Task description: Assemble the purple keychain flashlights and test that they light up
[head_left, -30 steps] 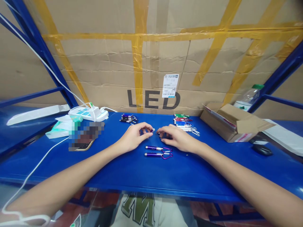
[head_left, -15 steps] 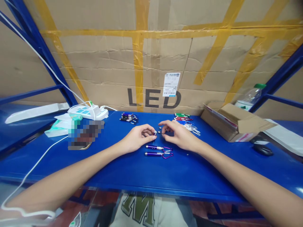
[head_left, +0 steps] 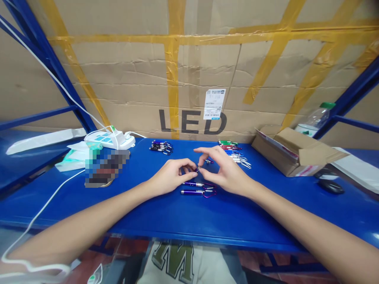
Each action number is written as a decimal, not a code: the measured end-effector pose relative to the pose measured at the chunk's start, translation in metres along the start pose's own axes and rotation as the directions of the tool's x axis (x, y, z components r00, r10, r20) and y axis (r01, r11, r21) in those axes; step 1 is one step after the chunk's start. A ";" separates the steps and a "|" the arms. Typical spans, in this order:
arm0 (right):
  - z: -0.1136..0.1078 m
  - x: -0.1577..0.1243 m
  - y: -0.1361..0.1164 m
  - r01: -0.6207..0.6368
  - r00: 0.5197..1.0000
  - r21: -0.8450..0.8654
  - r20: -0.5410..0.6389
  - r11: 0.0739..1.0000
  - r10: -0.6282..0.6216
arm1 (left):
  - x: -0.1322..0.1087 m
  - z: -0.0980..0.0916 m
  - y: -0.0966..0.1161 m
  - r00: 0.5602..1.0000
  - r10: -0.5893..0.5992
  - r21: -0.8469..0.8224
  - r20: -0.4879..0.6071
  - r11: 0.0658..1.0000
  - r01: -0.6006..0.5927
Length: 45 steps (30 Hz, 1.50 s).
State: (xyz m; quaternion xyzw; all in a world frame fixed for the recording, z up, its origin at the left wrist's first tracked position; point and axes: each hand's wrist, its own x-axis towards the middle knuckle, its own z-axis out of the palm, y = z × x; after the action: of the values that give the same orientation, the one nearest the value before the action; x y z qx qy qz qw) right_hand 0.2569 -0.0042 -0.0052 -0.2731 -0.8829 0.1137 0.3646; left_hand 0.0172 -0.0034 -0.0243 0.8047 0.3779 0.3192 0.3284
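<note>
In the head view, two purple penlights point(head_left: 192, 192) lie one behind the other on the blue table point(head_left: 237, 221), just nearer the body than the hands, with their clips pointing right. Two groups lie farther back: a left group point(head_left: 161, 146) of purple-blue and black penlights, and a right group point(head_left: 228, 148) in four colours, green, red, blue and silver. Both overlap too much for a sure count. There is one open carton point(head_left: 291, 152), one bottle point(head_left: 316, 118) with a green cap, one black mouse point(head_left: 331, 186) and one power strip point(head_left: 109, 141). One label point(head_left: 214, 104) is stuck to the cardboard point(head_left: 133, 86) behind, above three printed letters.

Both forearms slant in from the lower corners and the hands meet near the middle. The left hand point(head_left: 170, 176) has its fingers curled, thumb and fingertips pinching a small purple piece point(head_left: 196, 170). The right hand point(head_left: 227, 171) stretches its index finger out above, while its thumb and another finger pinch a tiny shiny piece point(head_left: 199, 167) right beside the left fingertips. One purple-and-silver part point(head_left: 209, 161) shows behind the right fingers, partly hidden.
</note>
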 end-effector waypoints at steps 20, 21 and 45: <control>-0.002 0.001 0.002 -0.018 1.000 0.007 0.014 1.000 0.018 | -0.001 -0.003 -0.001 0.983 0.172 0.180 -0.067 0.971 -0.158; -0.003 0.001 0.004 -0.025 1.000 0.007 0.004 1.000 0.025 | -0.001 -0.004 -0.002 0.979 0.189 0.199 -0.080 0.965 -0.170; 0.004 -0.005 0.046 -0.019 0.976 -0.243 0.205 0.970 0.070 | -0.003 -0.010 -0.004 0.936 0.348 0.375 -0.050 0.875 -0.305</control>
State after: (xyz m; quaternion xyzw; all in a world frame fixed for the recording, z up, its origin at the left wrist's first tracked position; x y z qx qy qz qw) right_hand 0.2752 0.0308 -0.0287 -0.3212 -0.9176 0.0430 0.2301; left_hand 0.0065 -0.0010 -0.0223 0.8835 0.3071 0.3411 0.0936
